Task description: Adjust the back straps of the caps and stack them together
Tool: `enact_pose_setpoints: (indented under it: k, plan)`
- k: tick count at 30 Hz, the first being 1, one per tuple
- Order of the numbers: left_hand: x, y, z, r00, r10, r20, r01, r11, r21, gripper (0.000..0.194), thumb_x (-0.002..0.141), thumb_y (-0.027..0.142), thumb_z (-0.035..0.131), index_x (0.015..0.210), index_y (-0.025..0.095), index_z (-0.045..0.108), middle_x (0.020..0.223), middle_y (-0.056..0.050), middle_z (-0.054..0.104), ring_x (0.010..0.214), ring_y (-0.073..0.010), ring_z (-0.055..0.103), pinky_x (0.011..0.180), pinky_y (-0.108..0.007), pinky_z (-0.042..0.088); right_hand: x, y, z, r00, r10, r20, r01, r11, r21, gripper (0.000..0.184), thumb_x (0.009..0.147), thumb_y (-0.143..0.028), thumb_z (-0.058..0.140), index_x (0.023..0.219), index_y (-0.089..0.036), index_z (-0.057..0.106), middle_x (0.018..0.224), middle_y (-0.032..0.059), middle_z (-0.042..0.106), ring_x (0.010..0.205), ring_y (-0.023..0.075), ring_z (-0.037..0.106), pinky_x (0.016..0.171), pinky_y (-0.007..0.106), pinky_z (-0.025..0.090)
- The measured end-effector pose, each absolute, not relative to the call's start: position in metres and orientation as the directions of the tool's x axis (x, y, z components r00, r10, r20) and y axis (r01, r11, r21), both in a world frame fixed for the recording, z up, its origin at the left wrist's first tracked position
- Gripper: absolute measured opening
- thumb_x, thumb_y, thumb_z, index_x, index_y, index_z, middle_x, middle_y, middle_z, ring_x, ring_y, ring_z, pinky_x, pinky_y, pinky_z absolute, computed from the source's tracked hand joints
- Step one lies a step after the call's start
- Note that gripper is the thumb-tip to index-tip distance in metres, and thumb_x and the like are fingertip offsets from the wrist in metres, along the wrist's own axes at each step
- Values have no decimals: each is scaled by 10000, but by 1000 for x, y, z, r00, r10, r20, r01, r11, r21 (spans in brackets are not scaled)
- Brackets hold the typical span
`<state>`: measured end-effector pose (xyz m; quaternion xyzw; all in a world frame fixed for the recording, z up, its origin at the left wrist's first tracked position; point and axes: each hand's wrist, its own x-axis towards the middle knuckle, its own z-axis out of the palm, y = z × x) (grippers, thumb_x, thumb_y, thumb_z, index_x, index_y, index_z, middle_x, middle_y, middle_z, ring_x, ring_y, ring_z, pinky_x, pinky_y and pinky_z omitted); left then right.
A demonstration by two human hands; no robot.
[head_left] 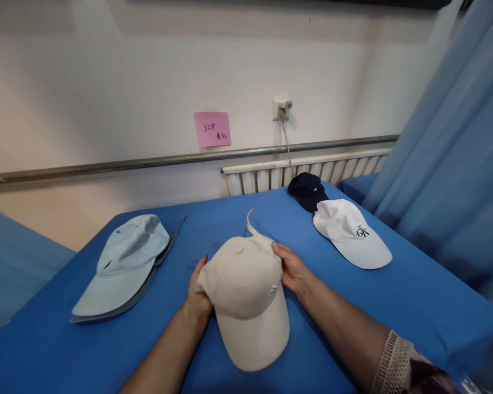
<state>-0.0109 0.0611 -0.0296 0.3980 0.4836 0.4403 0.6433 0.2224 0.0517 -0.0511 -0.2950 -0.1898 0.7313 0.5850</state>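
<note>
A beige baseball cap (246, 279) is held in the middle of the head view, its brim towards me and a loose strap end rising behind it. My left hand (199, 293) grips its left side, and my right hand (291, 267) has its right side between thumb and fingers. Part of the fingers of both hands is hidden by the cap. To the left, a pale blue cap (125, 257) lies over a grey cap (170, 246). At the right are a white cap (345, 224) with black lettering and a dark navy cap (307, 189) touching it.
The caps lie on a blue-covered table (419, 306). Behind it run a metal rail (148, 163) and a white radiator (267, 175). A pink note (212, 129) and a socket (281, 108) with a plugged-in cord are on the wall. A blue curtain (447, 142) hangs at the right.
</note>
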Motion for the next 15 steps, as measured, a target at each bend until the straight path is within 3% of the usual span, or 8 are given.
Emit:
enact_pose_setpoints:
  k: [2,7,11,15]
  plan:
    - [-1,62,-30,246,917,-313,-256,373,892,557,862,680,457,891,188,718,837,-85,771,982,-334,715,868,-458,558,231,65,-59,7,968,-253,-783,-152,-604,206,806,-340,736,919,-168,717,887,56,770,836,217,717,772,330,591]
    - [23,42,-25,448,806,-387,-336,553,762,530,877,624,508,1073,167,691,1024,-140,768,1103,-329,685,933,-475,549,250,90,-76,220,901,-373,-834,-24,-551,169,918,-288,551,932,-199,694,913,46,776,968,225,727,840,371,614]
    - [37,27,-23,336,842,-422,-407,534,741,335,791,252,743,1103,153,670,1083,-123,760,1100,-295,690,953,-418,563,258,94,-80,281,887,-368,-826,28,-564,203,960,-268,471,939,-228,669,900,4,771,970,160,722,887,301,596]
    - [26,40,-1,147,932,-332,-414,363,835,251,764,176,779,989,104,695,966,-127,775,923,-264,734,881,-352,605,257,89,-81,239,904,-356,-814,-13,-580,193,959,-304,497,884,-219,655,809,19,747,808,166,724,777,303,614]
